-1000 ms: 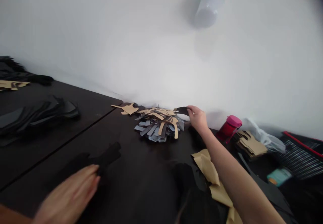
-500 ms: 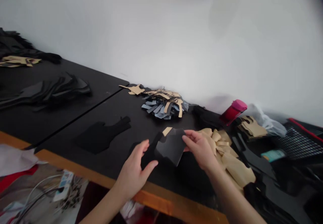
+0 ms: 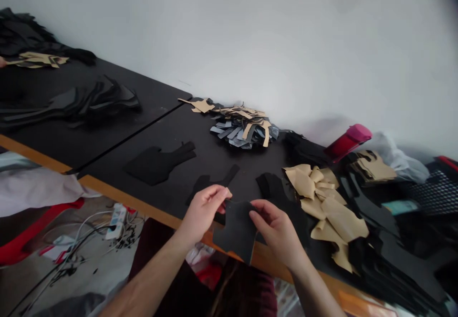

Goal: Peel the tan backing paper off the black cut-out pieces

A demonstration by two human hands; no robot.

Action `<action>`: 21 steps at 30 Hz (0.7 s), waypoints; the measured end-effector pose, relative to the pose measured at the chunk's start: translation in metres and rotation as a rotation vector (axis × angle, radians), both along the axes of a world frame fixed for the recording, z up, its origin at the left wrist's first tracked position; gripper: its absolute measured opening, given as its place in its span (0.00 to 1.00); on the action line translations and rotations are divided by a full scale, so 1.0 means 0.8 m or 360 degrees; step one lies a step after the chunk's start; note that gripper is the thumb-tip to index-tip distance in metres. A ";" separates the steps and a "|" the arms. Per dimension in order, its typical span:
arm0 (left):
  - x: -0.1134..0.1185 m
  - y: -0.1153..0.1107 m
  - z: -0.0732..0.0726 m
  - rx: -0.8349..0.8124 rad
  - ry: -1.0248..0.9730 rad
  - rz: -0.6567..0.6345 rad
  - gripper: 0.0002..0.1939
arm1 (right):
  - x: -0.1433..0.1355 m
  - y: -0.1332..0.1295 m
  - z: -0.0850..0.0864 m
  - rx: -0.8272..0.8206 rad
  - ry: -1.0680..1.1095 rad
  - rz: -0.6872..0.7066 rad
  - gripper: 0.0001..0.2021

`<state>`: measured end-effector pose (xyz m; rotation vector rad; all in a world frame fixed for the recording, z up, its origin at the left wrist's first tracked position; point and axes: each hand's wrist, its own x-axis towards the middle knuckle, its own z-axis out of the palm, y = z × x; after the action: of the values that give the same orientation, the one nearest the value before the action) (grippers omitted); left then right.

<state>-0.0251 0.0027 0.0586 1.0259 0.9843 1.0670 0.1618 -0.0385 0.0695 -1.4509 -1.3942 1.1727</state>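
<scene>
Between both hands hangs a dark flat cut piece [image 3: 236,231], over the table's front edge. My left hand [image 3: 209,209] pinches its upper left corner, where a small tan bit shows at the fingertips. The upper right side is held between the thumb and fingers of my right hand [image 3: 274,221]. Behind my left hand another black piece [image 3: 203,182] lies on the black table [image 3: 157,217]. Right of my right hand are crumpled tan sheets [image 3: 332,207], beside a black piece [image 3: 275,188].
Black pieces [image 3: 161,162] lie to the left. A mixed pile of strips [image 3: 246,128] sits near the wall. At the right are a pink bottle [image 3: 348,141], stacked tan pieces [image 3: 374,167] and a mesh basket [image 3: 438,190]. Another person's fingertip [image 3: 2,62] shows far left.
My left hand has closed on the dark piece, which is now held by both hands and nearer the table edge. The view has shifted, and a fingertip has appeared at far left.
</scene>
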 end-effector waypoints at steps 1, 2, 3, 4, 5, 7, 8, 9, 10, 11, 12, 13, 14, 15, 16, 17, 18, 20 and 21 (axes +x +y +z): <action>0.000 0.001 -0.001 -0.0038 -0.0079 0.0014 0.13 | 0.001 -0.002 -0.003 -0.0009 -0.0008 0.0007 0.12; -0.001 0.002 -0.001 -0.0063 -0.0141 0.0010 0.14 | 0.001 -0.004 -0.006 -0.0035 0.0004 0.0017 0.12; 0.000 0.002 -0.001 -0.0091 -0.0211 -0.0006 0.15 | 0.002 -0.006 -0.008 -0.0071 0.0034 0.0024 0.12; 0.000 0.000 -0.001 -0.0110 -0.0273 -0.0025 0.17 | 0.002 -0.008 -0.009 -0.0111 0.0075 0.0029 0.12; 0.001 -0.002 0.000 -0.0120 -0.0320 -0.0042 0.18 | 0.001 -0.010 -0.010 -0.0141 0.0116 0.0027 0.12; 0.002 -0.008 0.001 -0.0113 -0.0357 -0.0056 0.18 | 0.000 -0.014 -0.011 -0.0170 0.0190 0.0013 0.13; 0.003 -0.010 0.001 -0.0112 -0.0349 -0.0048 0.17 | 0.000 -0.017 -0.012 -0.0179 0.0225 0.0003 0.13; 0.003 -0.011 0.000 -0.0120 -0.0332 -0.0034 0.16 | 0.000 -0.020 -0.012 -0.0188 0.0258 -0.0008 0.13; 0.002 -0.010 -0.001 -0.0137 -0.0316 -0.0014 0.15 | 0.001 -0.023 -0.012 -0.0197 0.0287 -0.0021 0.13; 0.000 -0.007 -0.002 -0.0161 -0.0309 0.0018 0.13 | 0.002 -0.026 -0.013 -0.0208 0.0313 -0.0038 0.13; -0.002 -0.003 -0.003 -0.0189 -0.0314 0.0067 0.11 | 0.003 -0.030 -0.014 -0.0221 0.0339 -0.0062 0.13; -0.005 0.002 -0.005 -0.0218 -0.0333 0.0127 0.10 | 0.003 -0.034 -0.015 -0.0231 0.0369 -0.0099 0.13; -0.008 0.006 -0.006 -0.0238 -0.0359 0.0194 0.12 | 0.003 -0.038 -0.016 -0.0237 0.0408 -0.0149 0.13; -0.011 0.009 -0.007 -0.0250 -0.0388 0.0267 0.13 | 0.002 -0.041 -0.017 -0.0233 0.0462 -0.0221 0.13; -0.013 0.009 -0.008 -0.0243 -0.0420 0.0351 0.15 | 0.000 -0.044 -0.018 -0.0215 0.0530 -0.0311 0.13; -0.014 0.006 -0.009 -0.0220 -0.0445 0.0429 0.15 | -0.003 -0.045 -0.019 -0.0183 0.0607 -0.0416 0.13; -0.013 -0.001 -0.010 -0.0187 -0.0453 0.0479 0.15 | -0.007 -0.046 -0.020 -0.0142 0.0684 -0.0523 0.13; -0.007 -0.025 -0.015 -0.0118 -0.0425 0.0461 0.15 | -0.018 -0.045 -0.019 -0.0072 0.0809 -0.0692 0.14; -0.003 -0.040 -0.018 -0.0106 -0.0383 0.0368 0.16 | -0.023 -0.043 -0.018 -0.0052 0.0857 -0.0745 0.14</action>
<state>-0.0276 -0.0290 0.0442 0.7211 0.9489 1.3060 0.1434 -0.0732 0.0547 -1.2607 -0.6285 1.1588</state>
